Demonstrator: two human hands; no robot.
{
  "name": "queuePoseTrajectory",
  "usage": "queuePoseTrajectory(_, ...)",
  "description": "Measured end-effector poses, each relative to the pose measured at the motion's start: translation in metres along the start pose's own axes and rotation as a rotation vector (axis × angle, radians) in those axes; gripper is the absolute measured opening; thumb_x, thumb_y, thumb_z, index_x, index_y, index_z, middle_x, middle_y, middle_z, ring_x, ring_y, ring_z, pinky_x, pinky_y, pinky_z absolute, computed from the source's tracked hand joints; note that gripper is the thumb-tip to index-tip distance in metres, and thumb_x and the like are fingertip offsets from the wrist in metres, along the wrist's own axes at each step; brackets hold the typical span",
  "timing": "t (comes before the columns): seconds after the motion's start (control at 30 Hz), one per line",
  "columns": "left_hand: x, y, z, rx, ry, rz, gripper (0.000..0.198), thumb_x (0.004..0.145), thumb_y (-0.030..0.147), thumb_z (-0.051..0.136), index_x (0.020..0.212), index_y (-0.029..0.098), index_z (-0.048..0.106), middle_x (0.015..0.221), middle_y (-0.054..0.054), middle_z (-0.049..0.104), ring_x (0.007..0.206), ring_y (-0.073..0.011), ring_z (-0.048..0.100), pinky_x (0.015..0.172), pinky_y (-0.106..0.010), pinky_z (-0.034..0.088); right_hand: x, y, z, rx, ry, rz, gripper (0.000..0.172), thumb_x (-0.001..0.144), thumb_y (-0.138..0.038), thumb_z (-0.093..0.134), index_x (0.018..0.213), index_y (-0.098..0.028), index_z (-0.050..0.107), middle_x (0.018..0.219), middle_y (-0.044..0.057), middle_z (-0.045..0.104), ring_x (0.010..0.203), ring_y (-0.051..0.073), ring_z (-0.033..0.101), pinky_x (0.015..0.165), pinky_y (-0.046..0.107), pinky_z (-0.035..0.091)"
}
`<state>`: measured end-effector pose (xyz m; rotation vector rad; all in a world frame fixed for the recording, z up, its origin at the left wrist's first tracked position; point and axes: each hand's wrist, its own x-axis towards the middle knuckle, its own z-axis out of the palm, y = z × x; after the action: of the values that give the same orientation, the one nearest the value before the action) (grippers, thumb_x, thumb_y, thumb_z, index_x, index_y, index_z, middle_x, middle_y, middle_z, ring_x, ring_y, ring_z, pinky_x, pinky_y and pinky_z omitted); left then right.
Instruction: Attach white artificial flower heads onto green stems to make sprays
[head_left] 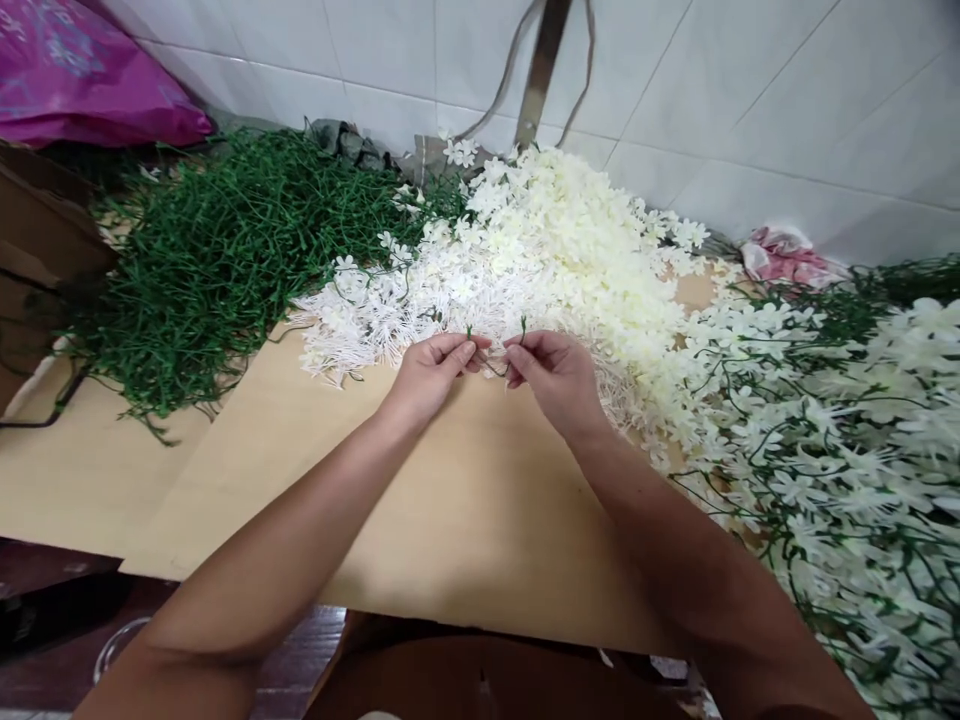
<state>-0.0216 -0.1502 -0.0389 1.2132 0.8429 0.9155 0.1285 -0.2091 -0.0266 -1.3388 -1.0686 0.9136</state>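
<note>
My left hand (437,368) is closed in a pinch, with a thin green plastic stem (469,332) poking up between thumb and forefinger. Close beside it, my right hand (553,372) pinches a green stem (523,326) the same way. A dark strand curves between the two hands, so both may hold one stem; I cannot tell for sure. Just beyond my fingers lies a heap of white artificial flowers (480,262), with pale thread-like stamens along its near side. Both hands are above the near edge of that heap.
A pile of green plastic stems (225,230) lies at the left, near a cardboard box (45,240) and a purple bag (97,80). Flowers on green stems (847,430) spread along the right. Tan board (450,510) covers the table before the tiled wall (675,90).
</note>
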Motion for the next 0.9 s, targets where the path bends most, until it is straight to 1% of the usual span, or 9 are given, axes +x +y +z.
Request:
queuePoseTrajectory(0.1, -0.003, 0.0, 0.0, 0.096, -0.06, 0.026, 0.028, 0.066, 0.042, 0.077, 0.068, 0.015, 0.07, 0.072, -0.003, 0.068, 0.07, -0.0129, 0.058, 0.071, -0.026, 0.047, -0.014, 0.003, -0.005, 0.098, -0.044, 0.078, 0.037, 0.068, -0.051, 0.075, 0.077, -0.017, 0.063, 0.062, -0.002, 0.062, 0.053, 0.009, 0.056, 0.057, 0.027, 0.054)
queuePoseTrajectory(0.23, -0.005, 0.003, 0.001, 0.163, -0.086, -0.058, 0.03, 0.065, 0.043, 0.077, 0.066, 0.016, 0.066, 0.08, -0.005, 0.071, 0.071, -0.0144, 0.06, 0.07, -0.028, 0.048, -0.041, 0.012, -0.019, 0.057, -0.058, 0.09, 0.036, 0.07, -0.051, 0.074, 0.081, -0.018, 0.063, 0.064, -0.002, 0.062, 0.056, 0.01, 0.057, 0.056, 0.026, 0.053)
queuePoseTrajectory(0.37, -0.007, 0.0, 0.003, 0.229, -0.113, -0.094, 0.03, 0.067, 0.043, 0.076, 0.078, 0.016, 0.069, 0.08, -0.005, 0.07, 0.069, -0.0136, 0.059, 0.066, -0.026, 0.048, -0.062, 0.022, -0.045, -0.159, -0.092, 0.047, 0.025, 0.077, -0.043, 0.069, 0.082, -0.019, 0.065, 0.069, 0.001, 0.064, 0.059, 0.011, 0.057, 0.056, 0.027, 0.05)
queuePoseTrajectory(0.5, -0.011, -0.007, 0.007, 0.376, -0.258, -0.098, 0.026, 0.079, 0.041, 0.063, 0.082, 0.016, 0.069, 0.066, -0.002, 0.062, 0.058, -0.0112, 0.054, 0.057, -0.024, 0.044, -0.055, 0.026, -0.074, -0.431, 0.054, 0.002, 0.014, 0.08, -0.031, 0.064, 0.085, -0.018, 0.065, 0.075, 0.003, 0.065, 0.066, 0.014, 0.059, 0.062, 0.03, 0.05)
queuePoseTrajectory(0.57, -0.012, -0.011, 0.008, 0.48, -0.317, -0.024, 0.026, 0.083, 0.037, 0.055, 0.08, 0.015, 0.069, 0.066, -0.002, 0.06, 0.057, -0.011, 0.052, 0.056, -0.024, 0.042, -0.045, 0.024, -0.083, -0.631, 0.122, -0.049, 0.013, 0.08, -0.025, 0.062, 0.089, -0.017, 0.065, 0.082, 0.005, 0.065, 0.068, 0.016, 0.058, 0.066, 0.033, 0.051)
queuePoseTrajectory(0.63, -0.01, -0.016, 0.007, 0.6, -0.336, 0.096, 0.026, 0.085, 0.034, 0.053, 0.08, 0.015, 0.07, 0.072, -0.004, 0.062, 0.062, -0.0123, 0.054, 0.06, -0.026, 0.043, -0.034, 0.021, -0.083, -0.869, 0.147, -0.128, 0.018, 0.078, -0.021, 0.064, 0.095, -0.016, 0.066, 0.091, 0.009, 0.064, 0.077, 0.02, 0.059, 0.074, 0.038, 0.051)
queuePoseTrajectory(0.7, -0.008, -0.021, 0.007, 0.69, -0.327, 0.18, 0.025, 0.085, 0.033, 0.053, 0.082, 0.016, 0.073, 0.08, -0.005, 0.066, 0.071, -0.0144, 0.058, 0.067, -0.027, 0.044, -0.022, 0.019, -0.075, -1.071, 0.132, -0.18, 0.024, 0.075, -0.02, 0.069, 0.098, -0.014, 0.066, 0.098, 0.014, 0.063, 0.089, 0.026, 0.058, 0.083, 0.044, 0.05)
queuePoseTrajectory(0.8, -0.006, -0.027, 0.006, 0.736, -0.292, 0.187, 0.025, 0.084, 0.034, 0.056, 0.089, 0.017, 0.074, 0.084, -0.005, 0.068, 0.077, -0.0163, 0.061, 0.071, -0.028, 0.045, -0.004, 0.019, -0.056, -1.24, 0.069, -0.155, 0.018, 0.075, -0.019, 0.069, 0.092, -0.013, 0.067, 0.098, 0.018, 0.063, 0.096, 0.032, 0.054, 0.086, 0.047, 0.047)
queuePoseTrajectory(0.9, -0.007, -0.029, 0.006, 0.76, -0.251, 0.156, 0.023, 0.082, 0.035, 0.059, 0.087, 0.017, 0.072, 0.08, -0.004, 0.068, 0.072, -0.0152, 0.059, 0.067, -0.027, 0.043, 0.012, 0.019, -0.042, -1.265, -0.006, -0.104, 0.008, 0.079, -0.011, 0.059, 0.083, -0.013, 0.065, 0.092, 0.018, 0.066, 0.093, 0.031, 0.055, 0.084, 0.046, 0.045)
